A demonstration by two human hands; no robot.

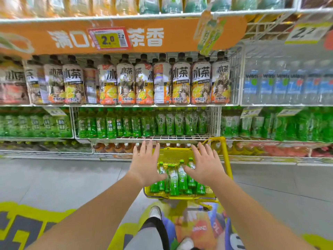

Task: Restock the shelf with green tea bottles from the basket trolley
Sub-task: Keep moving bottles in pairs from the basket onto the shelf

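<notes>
Left hand (146, 164): open, fingers spread, palm down, over the trolley's 9 o'clock edge; holds nothing.
Right hand (205, 164): open, fingers spread, over the bottles' 2 o'clock side.
Bottles (177, 179): green-capped, upright in the trolley.
Trolley (182, 196): yellow, at the shelf's 6 o'clock.
Shelf (162, 137): white wire, front strip bare.

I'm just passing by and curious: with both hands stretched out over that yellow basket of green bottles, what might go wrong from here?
Both the left hand and right hand are open and empty above the green tea bottles, which stand packed close in the yellow basket trolley; pulling one out could tip its neighbours. The green tea shelf shows bare wire only at its front edge, so a bottle set there might slip off.
</notes>
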